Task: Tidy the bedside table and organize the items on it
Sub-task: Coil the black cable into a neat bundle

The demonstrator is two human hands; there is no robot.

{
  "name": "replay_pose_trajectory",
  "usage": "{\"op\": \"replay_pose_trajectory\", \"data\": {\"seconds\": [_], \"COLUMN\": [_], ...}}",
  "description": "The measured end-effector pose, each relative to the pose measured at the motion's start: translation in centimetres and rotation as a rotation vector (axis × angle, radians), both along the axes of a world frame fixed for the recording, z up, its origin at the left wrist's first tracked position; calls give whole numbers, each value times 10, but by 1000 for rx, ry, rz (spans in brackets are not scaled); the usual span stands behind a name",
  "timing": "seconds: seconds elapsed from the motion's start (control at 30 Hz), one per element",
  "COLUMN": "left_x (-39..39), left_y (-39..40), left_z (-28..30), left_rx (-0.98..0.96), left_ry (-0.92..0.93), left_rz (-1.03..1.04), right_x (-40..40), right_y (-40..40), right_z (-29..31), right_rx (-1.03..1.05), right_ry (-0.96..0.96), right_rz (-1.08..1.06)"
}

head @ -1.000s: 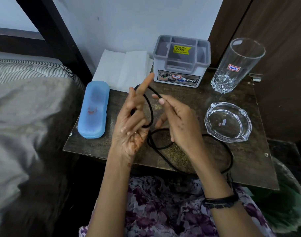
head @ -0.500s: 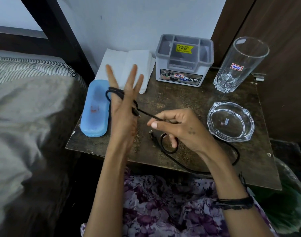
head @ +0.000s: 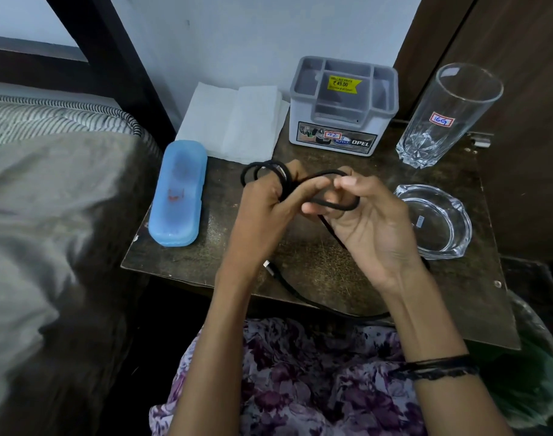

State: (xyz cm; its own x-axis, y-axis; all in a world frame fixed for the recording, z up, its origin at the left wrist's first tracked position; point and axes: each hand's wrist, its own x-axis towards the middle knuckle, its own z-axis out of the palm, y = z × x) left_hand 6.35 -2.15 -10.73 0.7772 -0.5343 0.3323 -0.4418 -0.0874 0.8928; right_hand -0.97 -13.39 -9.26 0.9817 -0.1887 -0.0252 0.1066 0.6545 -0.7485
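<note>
A black cable (head: 330,203) is looped around the fingers of my left hand (head: 269,209), which is closed on the coil above the dark bedside table (head: 476,297). My right hand (head: 372,225) pinches the same cable just to the right, pulling a loop across. The loose end with its metal plug (head: 267,265) hangs down by my left wrist and trails along the table's front edge.
On the table are a blue case (head: 179,191) at the left, folded white tissues (head: 234,121) and a grey organizer box (head: 342,105) at the back, a tall glass (head: 448,116) and a glass ashtray (head: 435,221) at the right. A bed (head: 49,190) is to the left.
My left hand has turned palm down and closed its spread fingers on the coil. My right hand rose off the table and brought another loop of cable up to it.
</note>
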Motion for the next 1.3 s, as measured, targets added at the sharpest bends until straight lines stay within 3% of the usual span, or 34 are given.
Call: {"op": "replay_pose_trajectory", "data": {"seconds": [0.1, 0.27, 0.33, 0.47, 0.63, 0.73, 0.8, 0.9, 1.07, 1.2, 1.3], "left_x": [1, 0, 2, 6, 9, 6, 2, -1, 0, 5, 13], "left_y": [-2, 2, 2, 6, 13, 15, 14, 15, 19, 23, 32], "left_z": [-5, -16, -16, -19, -15, -6, -1, 4, 6, 9, 10], "left_rx": [67, 91, 79, 149, 164, 145, 68, -139, -792, -1253, -1276], "left_ry": [5, 243, 293, 329, 534, 799, 942, 1080, 1285, 1283, 1191], "left_rz": [97, 317, 367, 402, 153, -303, -571, -728, -922, -707, -326], "right_x": [0, 2, 3, 4, 4, 4, 4, 3, 3, 6, 7], "right_y": [0, -6, -6, 2, 3, -1, -3, -6, -3, -1, 2], "right_z": [2, 1, -3, -11, -15, -15, -15, -18, -23, -24, -21], "right_rx": [38, -112, -366, -1111, -1296, -1294, -1356, -1534, -1651, -1469, -1337], "right_ry": [49, 80, 114, 94, 42, 90, 155, 205, 218, 203, 209], "right_rz": [-22, -3, -31, -197, -486, -609, -643, -576, -316, -97, 39]}}
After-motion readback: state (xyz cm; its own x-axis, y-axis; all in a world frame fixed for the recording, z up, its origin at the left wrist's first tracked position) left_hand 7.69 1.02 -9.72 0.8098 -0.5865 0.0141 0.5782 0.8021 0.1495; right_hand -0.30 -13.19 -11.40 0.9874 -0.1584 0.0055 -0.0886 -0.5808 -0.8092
